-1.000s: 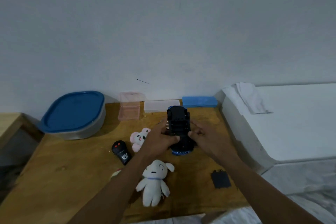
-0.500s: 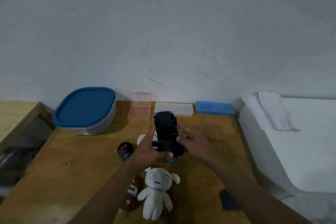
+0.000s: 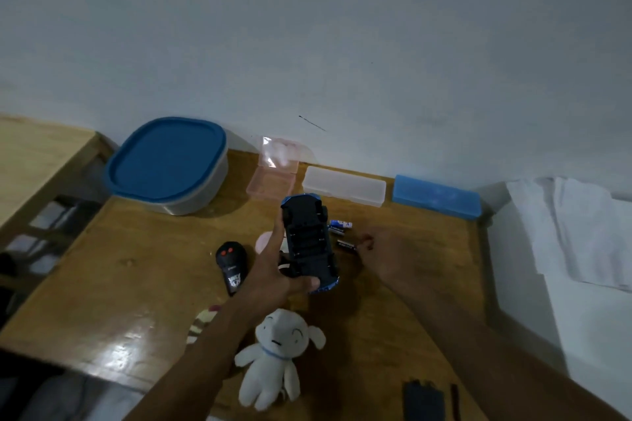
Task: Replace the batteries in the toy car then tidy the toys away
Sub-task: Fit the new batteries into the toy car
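Your left hand holds the toy car belly-up above the table, at 12 o'clock from the white plush. Thumb on the near end, fingers along the left flank. It looks like light, rigid, smooth plastic, so grip the sides, not the open bay. Long axis runs 12 to 6, tilted slightly. Which end is the nose, can't tell. Your right hand is loosely curled and empty, fingertips at the 3 batteries lying at 3 o'clock.

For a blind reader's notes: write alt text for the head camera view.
The left hand holds an upturned blue toy car over a wooden table, while the right hand reaches toward loose batteries. Nearby lie a black remote and a white plush toy.
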{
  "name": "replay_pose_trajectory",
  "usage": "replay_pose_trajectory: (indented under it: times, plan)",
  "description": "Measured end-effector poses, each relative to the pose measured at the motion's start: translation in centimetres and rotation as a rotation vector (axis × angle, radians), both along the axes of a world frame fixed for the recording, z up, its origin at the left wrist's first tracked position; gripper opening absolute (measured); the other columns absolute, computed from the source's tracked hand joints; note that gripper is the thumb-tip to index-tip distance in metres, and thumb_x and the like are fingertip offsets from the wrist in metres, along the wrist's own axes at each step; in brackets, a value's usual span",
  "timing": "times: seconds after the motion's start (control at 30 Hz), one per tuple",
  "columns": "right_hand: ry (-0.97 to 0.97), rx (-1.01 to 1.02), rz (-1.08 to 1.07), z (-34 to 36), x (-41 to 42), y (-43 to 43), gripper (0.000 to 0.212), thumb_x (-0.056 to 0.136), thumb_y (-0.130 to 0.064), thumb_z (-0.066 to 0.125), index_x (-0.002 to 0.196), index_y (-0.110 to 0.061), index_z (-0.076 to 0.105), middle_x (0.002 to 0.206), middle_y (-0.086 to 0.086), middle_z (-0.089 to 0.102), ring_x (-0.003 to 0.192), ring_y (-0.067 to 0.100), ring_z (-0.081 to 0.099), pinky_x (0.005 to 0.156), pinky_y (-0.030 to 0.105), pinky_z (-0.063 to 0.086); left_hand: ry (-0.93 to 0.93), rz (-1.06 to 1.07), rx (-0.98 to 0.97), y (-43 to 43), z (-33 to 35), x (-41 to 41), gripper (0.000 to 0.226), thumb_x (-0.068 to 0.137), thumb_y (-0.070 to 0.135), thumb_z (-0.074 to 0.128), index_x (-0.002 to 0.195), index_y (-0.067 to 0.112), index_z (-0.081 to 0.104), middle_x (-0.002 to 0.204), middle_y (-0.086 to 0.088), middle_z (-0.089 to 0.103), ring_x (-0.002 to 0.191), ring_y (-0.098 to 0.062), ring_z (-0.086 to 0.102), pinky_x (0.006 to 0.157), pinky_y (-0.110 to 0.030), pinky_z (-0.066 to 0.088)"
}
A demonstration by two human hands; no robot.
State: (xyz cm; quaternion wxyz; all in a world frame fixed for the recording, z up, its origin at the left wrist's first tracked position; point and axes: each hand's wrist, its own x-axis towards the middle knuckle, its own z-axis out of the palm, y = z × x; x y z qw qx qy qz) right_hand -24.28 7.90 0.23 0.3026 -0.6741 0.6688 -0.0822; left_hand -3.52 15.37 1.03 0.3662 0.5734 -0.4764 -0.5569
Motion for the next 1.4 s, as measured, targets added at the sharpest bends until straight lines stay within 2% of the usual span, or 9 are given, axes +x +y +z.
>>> replay_pose_trajectory:
  times: [0.17, 0.27, 0.4, 0.57, 0.8, 1.0, 1.13, 1.2, 1.4]
  plan:
    - [0.058, -0.010, 0.101, -2.0, 0.6, -0.7, 0.023, 0.090, -0.016, 0.061, 0.113, -0.022, 0.059, 0.108, 0.001, 0.064, 0.092, 0.016, 0.060, 0.080, 0.031, 0.053, 0.014, 0.015, 0.022, -0.4, 0.2, -1.5, 0.123, 0.075, -0.003, 0.078, 0.148, 0.052, -0.005, 0.118, 0.004, 0.068, 0.108, -0.012, 0.066, 0.092, -0.041, 0.056]
    - [0.076, -0.017, 0.137, -2.6, 0.6, -1.0, 0.016, 0.091, -0.014, 0.058, 0.105, -0.021, 0.059, 0.100, 0.000, 0.064, 0.085, 0.013, 0.058, 0.073, 0.028, 0.051, 0.026, 0.026, 0.042, -0.9, 0.4, -1.9, 0.121, 0.076, -0.006, 0.076, 0.147, 0.054, -0.003, 0.117, 0.002, 0.068, 0.108, -0.013, 0.066, 0.092, -0.037, 0.056]
    - [0.069, -0.006, 0.134, -2.8, 0.6, -1.3, 0.015, 0.092, -0.014, 0.058, 0.103, -0.020, 0.065, 0.102, 0.001, 0.067, 0.090, 0.015, 0.062, 0.079, 0.030, 0.053, 0.036, 0.015, 0.079, -1.6, 0.2, -1.8, 0.121, 0.076, -0.006, 0.076, 0.148, 0.053, -0.002, 0.117, -0.003, 0.068, 0.106, -0.013, 0.067, 0.088, -0.033, 0.057]
    - [-0.049, 0.003, 0.091, -1.8, 0.4, -1.0, 0.024, 0.093, -0.013, 0.059, 0.115, -0.020, 0.065, 0.110, 0.003, 0.069, 0.095, 0.016, 0.062, 0.079, 0.025, 0.049, 0.007, 0.005, 0.071, -2.1, -0.1, -1.1, 0.121, 0.072, 0.004, 0.081, 0.143, 0.063, 0.001, 0.116, -0.007, 0.068, 0.109, -0.019, 0.066, 0.097, -0.048, 0.052]
    - [-0.472, -0.023, -0.277, 2.4, -0.6, 1.8, 0.022, 0.089, -0.013, 0.066, 0.108, -0.023, 0.069, 0.102, -0.006, 0.067, 0.087, 0.009, 0.062, 0.066, 0.013, 0.047, 0.057, -0.068, 0.050, -2.5, 0.5, 0.3, 0.122, 0.069, 0.001, 0.082, 0.144, 0.061, 0.007, 0.118, -0.008, 0.068, 0.113, -0.023, 0.064, 0.099, -0.052, 0.049]
    - [-0.690, -0.166, -0.545, 6.0, 0.9, 5.3, 0.017, 0.083, -0.018, 0.074, 0.100, -0.016, 0.070, 0.092, -0.002, 0.072, 0.082, 0.009, 0.069, 0.059, 0.009, 0.048, 0.067, -0.171, 0.024, -2.2, 1.9, 1.3, 0.119, 0.072, -0.003, 0.080, 0.147, 0.054, 0.008, 0.117, -0.005, 0.068, 0.109, -0.021, 0.064, 0.092, -0.042, 0.055]
    - [-0.831, -0.262, -0.652, 7.7, 2.6, 7.8, 0.019, 0.084, -0.017, 0.073, 0.103, -0.016, 0.071, 0.091, -0.002, 0.076, 0.078, 0.008, 0.072, 0.073, 0.019, 0.056, 0.084, -0.249, -0.012, -1.6, 2.7, 1.8, 0.118, 0.074, -0.004, 0.079, 0.150, 0.049, 0.005, 0.118, -0.003, 0.067, 0.109, -0.020, 0.064, 0.088, -0.037, 0.057]
    - [-0.862, -0.287, -0.700, 8.2, 3.6, 9.0, 0.014, 0.083, -0.017, 0.074, 0.097, -0.016, 0.071, 0.089, -0.001, 0.076, 0.079, 0.010, 0.073, 0.073, 0.023, 0.057, 0.089, -0.281, -0.021, -1.1, 3.0, 1.7, 0.119, 0.074, -0.006, 0.078, 0.150, 0.048, 0.003, 0.113, -0.005, 0.067, 0.103, -0.016, 0.066, 0.081, -0.030, 0.058]
    - [-0.770, -0.406, -0.789, 8.9, 6.3, 11.2, 0.007, 0.085, -0.018, 0.072, 0.089, -0.013, 0.071, 0.084, 0.000, 0.074, 0.072, 0.007, 0.071, 0.060, 0.008, 0.050, 0.086, -0.328, -0.030, 0.6, 3.0, 1.3, 0.123, 0.072, -0.006, 0.079, 0.150, 0.046, -0.001, 0.107, -0.005, 0.064, 0.096, -0.016, 0.067, 0.076, -0.033, 0.060]
